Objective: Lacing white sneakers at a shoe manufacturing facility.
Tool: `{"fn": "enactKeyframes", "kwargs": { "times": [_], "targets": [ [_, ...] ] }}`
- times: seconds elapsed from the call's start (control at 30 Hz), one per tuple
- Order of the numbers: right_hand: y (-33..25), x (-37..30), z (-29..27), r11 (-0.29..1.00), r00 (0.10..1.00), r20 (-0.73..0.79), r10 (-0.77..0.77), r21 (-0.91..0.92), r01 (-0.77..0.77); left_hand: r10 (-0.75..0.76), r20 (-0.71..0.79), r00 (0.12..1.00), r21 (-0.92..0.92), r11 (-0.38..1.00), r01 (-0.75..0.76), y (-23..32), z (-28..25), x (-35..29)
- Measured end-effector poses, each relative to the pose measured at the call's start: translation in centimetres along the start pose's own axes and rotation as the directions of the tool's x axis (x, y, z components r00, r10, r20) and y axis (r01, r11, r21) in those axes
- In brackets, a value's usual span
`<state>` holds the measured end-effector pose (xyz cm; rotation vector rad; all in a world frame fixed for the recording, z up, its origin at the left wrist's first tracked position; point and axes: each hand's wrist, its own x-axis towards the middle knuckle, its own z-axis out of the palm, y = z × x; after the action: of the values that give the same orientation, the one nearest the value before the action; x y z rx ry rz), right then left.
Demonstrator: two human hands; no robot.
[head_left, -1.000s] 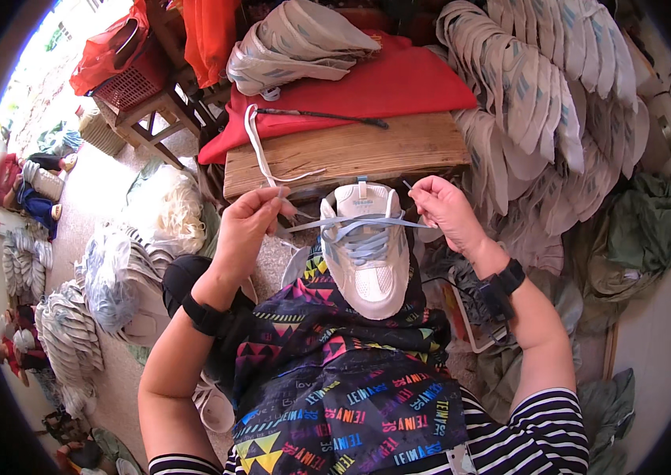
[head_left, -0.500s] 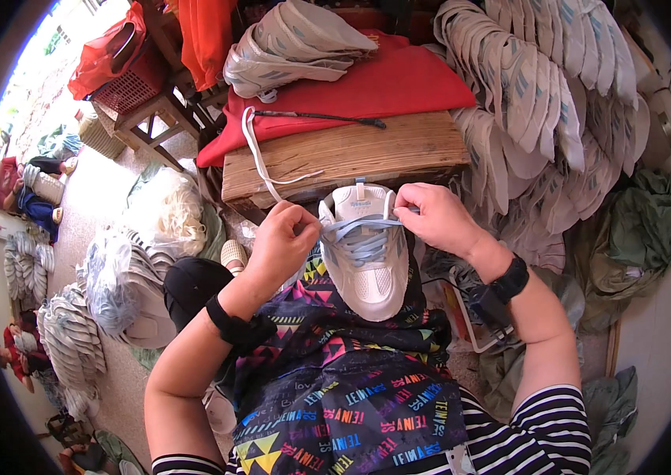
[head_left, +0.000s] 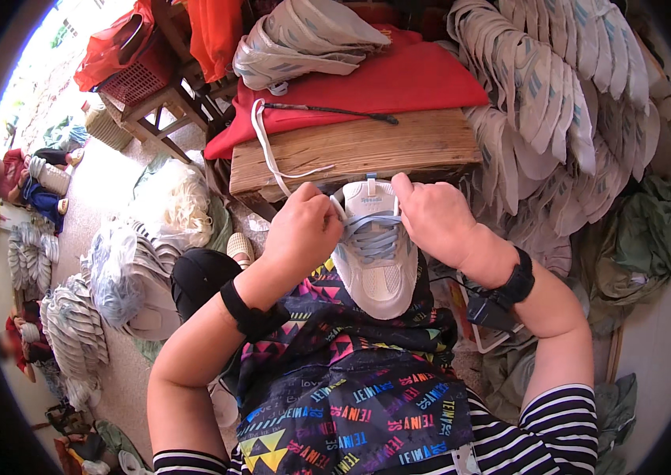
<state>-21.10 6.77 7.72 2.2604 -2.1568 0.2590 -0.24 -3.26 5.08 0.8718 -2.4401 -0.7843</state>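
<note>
Either side of white shoe (head_left: 380, 277), left hand (head_left: 302, 226) and right hand (head_left: 444, 221) curled.

Black-and-white striped short sleeves (head_left: 561, 423), dark apron (head_left: 399, 356) with multicoloured lettering (head_left: 363, 394) and triangles (head_left: 268, 457), black straps (head_left: 250, 313) at both wrists

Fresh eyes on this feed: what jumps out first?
Near the centre sits a white shoe with blue laces, between left hand and right hand. Just beyond, a red cloth covers part of a wooden bench; big stacks of shoe uppers fill the upper right.
</note>
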Motion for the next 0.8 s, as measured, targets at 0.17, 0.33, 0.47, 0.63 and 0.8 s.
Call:
{"fn": "enactKeyframes", "kwargs": {
  "times": [0.17,0.33,0.47,0.63,0.8],
  "targets": [
    [2.1,0.1,-0.3,0.959,0.978,0.202,-0.046,0.284,-0.013,0.127,0.087,0.988,0.363,0.919,-0.151,0.4,-1.9,1.5],
    [3.8,1.4,-0.6,0.899,0.971,0.203,-0.125,0.438,0.024,0.292,0.315,0.903,-0.020,0.953,-0.301,-1.5,-3.2,3.6],
    [4.1,2.3,-1.9,0.887,0.938,0.327,-0.118,0.459,-0.049,0.232,0.490,0.840,-0.091,0.972,-0.215,-2.0,-3.8,4.2],
    [4.8,2.8,-2.3,0.885,0.905,0.388,-0.172,0.465,-0.031,0.265,0.455,0.850,-0.193,0.961,-0.197,-2.3,-3.0,4.1],
    [4.5,3.1,-1.4,0.850,0.892,0.428,-0.143,0.514,-0.111,0.130,0.240,0.962,-0.162,0.983,-0.092,-2.1,-0.5,3.1]
  ]
}}
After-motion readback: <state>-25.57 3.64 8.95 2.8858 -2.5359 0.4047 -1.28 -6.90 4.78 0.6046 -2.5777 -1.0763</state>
